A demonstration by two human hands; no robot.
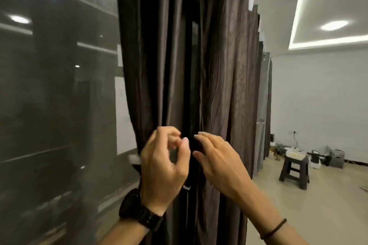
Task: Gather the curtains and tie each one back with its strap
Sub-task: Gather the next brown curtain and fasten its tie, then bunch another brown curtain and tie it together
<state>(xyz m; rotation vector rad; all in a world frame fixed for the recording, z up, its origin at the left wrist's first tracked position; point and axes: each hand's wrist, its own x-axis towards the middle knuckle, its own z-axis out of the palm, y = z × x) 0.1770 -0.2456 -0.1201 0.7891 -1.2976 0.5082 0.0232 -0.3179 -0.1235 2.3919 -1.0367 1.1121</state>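
Left hand (163, 163) grip narrow, thumb and forefinger pinching near dark curtain (155, 65) folds, holding what unclear; right hand (217, 163) open, fingers spread on it. Fabric soft, limp, slippery-looking; bunch mid-height. Strap not identifiable

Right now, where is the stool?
In the head view, the stool stands on the floor at the lower right, beyond the curtains, with clutter along the far wall behind it.
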